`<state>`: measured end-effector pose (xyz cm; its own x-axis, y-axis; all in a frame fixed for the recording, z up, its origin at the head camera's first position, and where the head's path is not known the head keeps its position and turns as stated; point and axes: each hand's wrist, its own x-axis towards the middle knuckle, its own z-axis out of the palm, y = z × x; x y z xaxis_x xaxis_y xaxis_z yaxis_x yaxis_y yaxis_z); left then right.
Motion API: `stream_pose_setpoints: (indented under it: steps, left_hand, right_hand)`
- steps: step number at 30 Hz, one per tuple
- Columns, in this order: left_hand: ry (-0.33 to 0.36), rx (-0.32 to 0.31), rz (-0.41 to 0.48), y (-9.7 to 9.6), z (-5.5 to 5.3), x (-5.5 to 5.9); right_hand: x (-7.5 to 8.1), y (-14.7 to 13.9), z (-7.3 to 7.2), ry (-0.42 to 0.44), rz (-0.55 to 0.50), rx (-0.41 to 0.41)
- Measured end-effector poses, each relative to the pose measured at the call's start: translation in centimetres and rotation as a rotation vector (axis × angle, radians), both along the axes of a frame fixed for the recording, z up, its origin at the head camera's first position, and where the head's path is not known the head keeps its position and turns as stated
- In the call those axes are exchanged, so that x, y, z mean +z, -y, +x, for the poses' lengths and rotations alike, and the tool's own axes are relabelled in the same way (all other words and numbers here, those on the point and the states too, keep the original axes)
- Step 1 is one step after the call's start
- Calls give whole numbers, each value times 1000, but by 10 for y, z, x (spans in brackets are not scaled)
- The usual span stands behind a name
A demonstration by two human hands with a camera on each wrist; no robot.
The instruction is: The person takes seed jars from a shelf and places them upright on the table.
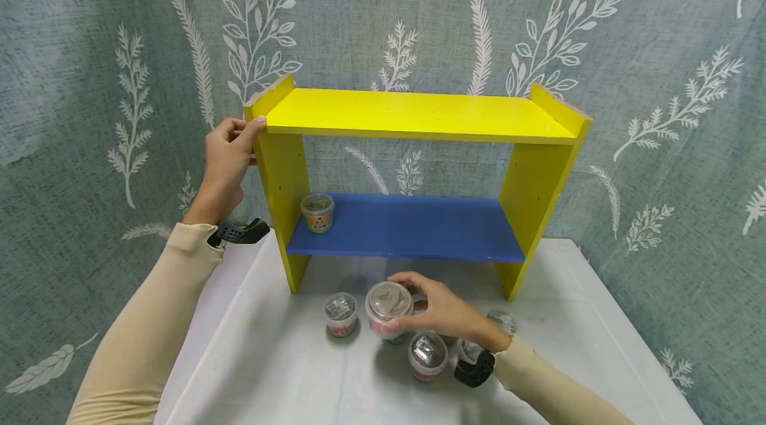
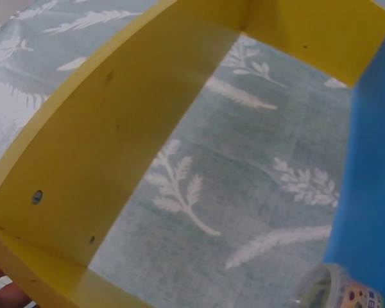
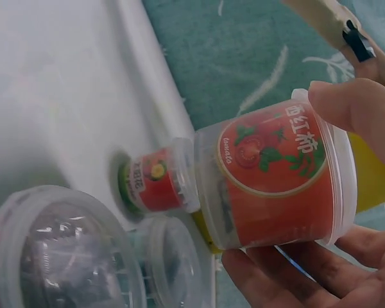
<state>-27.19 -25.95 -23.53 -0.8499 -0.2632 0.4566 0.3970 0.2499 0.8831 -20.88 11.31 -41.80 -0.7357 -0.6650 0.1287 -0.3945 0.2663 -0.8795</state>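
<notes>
My left hand [image 1: 230, 159] grips the upper left corner of a yellow and blue shelf [image 1: 407, 112], its thumb over the side panel's front edge. In the right wrist view, my right hand [image 1: 443, 308] holds a clear plastic tub [image 3: 276, 173] with a red label reading "tomato", thumb on one side and fingers on the other. This tub is in front of the shelf, its lid facing up in the head view. To its left stands a smaller-looking lidded tub [image 1: 340, 315]; another tub [image 1: 427, 355] is close below my right hand.
On the left end of the blue board [image 1: 413, 225] stands a tub [image 1: 318, 212] with an orange label. More tubs [image 1: 501, 320] are partly hidden behind my right wrist. A white cloth [image 1: 287, 372] covers the table, and a leaf-patterned curtain [image 1: 383, 26] hangs behind.
</notes>
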Motion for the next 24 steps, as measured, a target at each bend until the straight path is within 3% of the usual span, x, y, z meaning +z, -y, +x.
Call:
stream_pose_setpoints:
  steps: [9,24]
  left_hand:
    - [-28,-11,60,1,-2,2]
    - [-8,-25,62,1,-2,-1]
  right_hand:
    - [-7,0,6,36,16,10]
    - [-25,4,16,30,34,89]
